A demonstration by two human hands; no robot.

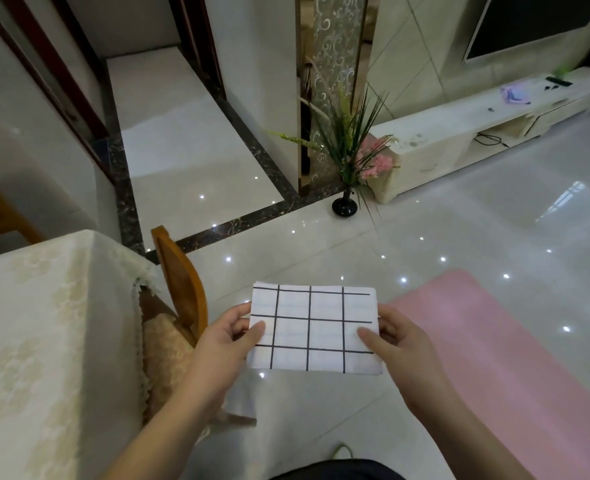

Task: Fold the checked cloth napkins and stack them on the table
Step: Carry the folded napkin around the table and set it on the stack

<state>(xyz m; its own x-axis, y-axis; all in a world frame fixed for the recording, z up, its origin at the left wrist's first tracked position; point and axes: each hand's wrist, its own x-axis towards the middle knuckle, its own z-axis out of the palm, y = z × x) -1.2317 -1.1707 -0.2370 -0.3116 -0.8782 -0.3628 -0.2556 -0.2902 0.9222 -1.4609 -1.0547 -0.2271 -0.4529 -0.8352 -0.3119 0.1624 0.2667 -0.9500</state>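
Table (26, 341) with cream cloth sits at your left, wooden chair (179, 282) beside it. Folded checked napkin (312, 329) is held mid-air over the floor: your left hand (226, 344) pinches its left edge, right hand (399, 344) its right edge.

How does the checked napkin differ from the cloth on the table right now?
The checked napkin is white with dark grid lines; the tablecloth is cream with a faint floral pattern. The napkin is folded small, held in the air by the left hand and right hand; the tablecloth lies spread, draping over the edge. Both are fabric.
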